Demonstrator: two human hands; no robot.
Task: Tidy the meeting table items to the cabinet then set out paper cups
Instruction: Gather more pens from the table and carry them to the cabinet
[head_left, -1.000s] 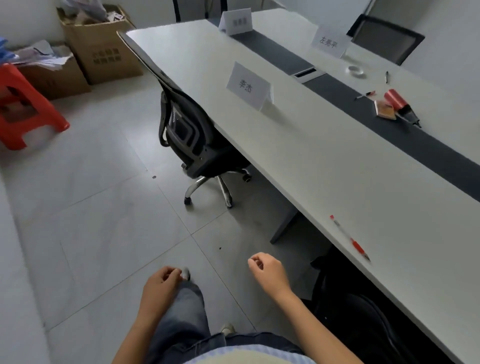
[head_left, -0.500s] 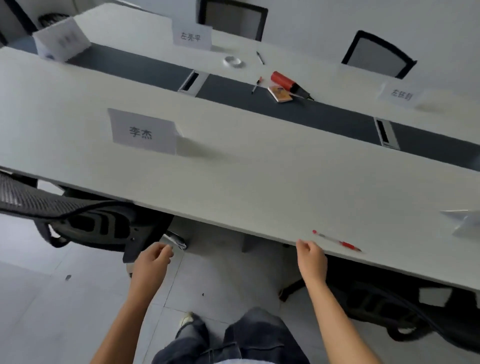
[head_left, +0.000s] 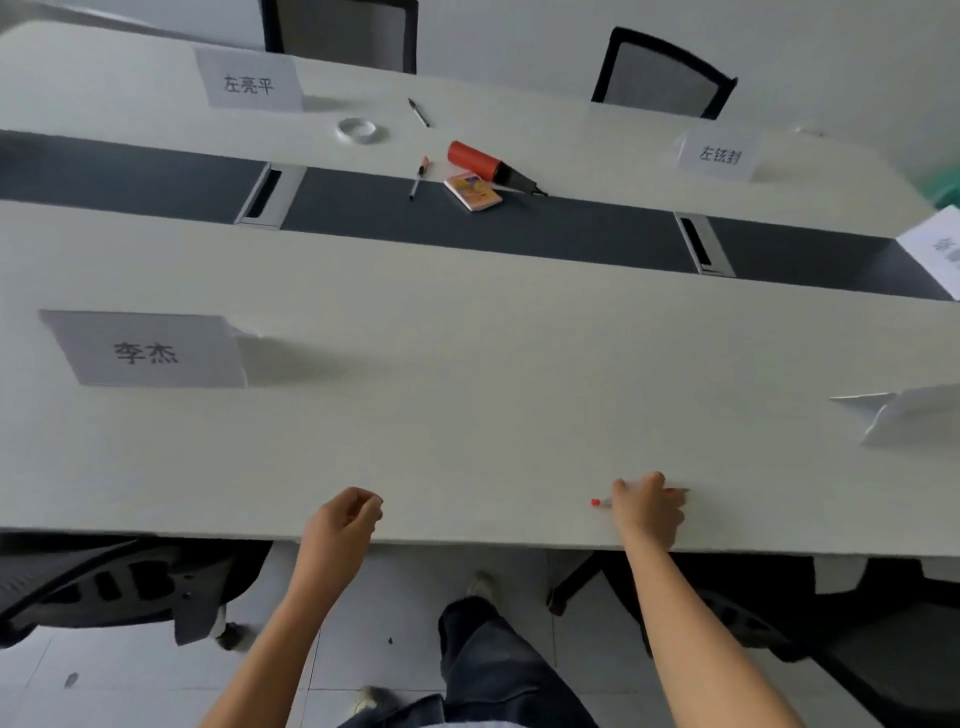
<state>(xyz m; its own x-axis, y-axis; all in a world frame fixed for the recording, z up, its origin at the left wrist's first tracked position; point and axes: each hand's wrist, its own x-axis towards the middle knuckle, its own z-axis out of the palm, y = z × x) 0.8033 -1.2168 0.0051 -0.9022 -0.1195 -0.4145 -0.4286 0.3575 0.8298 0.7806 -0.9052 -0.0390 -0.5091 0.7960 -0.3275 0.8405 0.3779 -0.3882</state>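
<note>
Where the white meeting table (head_left: 467, 415) comes to its near edge, a red pen (head_left: 596, 502) lies almost parallel to that edge. Only its ends show: a bright red cap sticking out to the left of the right hand (head_left: 649, 512), and a thin sliver of barrel past the knuckles on the other side. The middle of the pen is hidden under the hand.

Right hand: palm down on the table top, fingers curled over the pen and thumb by the capped end, gripping it. The wrist crosses the table edge and the forearm runs up from below. Cannot tell whether the pen is off the surface.

Left hand (head_left: 343, 519): at the table edge, well to the left of the pen, fingers loosely curled inward, holding nothing.

Across the table, on and just beyond the dark centre strip (head_left: 571, 234): a red-and-black cylinder (head_left: 488, 166) touching a small orange box (head_left: 472, 191), a red-capped marker (head_left: 418, 176), a black pen (head_left: 418, 112) and a white tape roll (head_left: 361, 130). A folded name card (head_left: 150, 351) stands near left.
</note>
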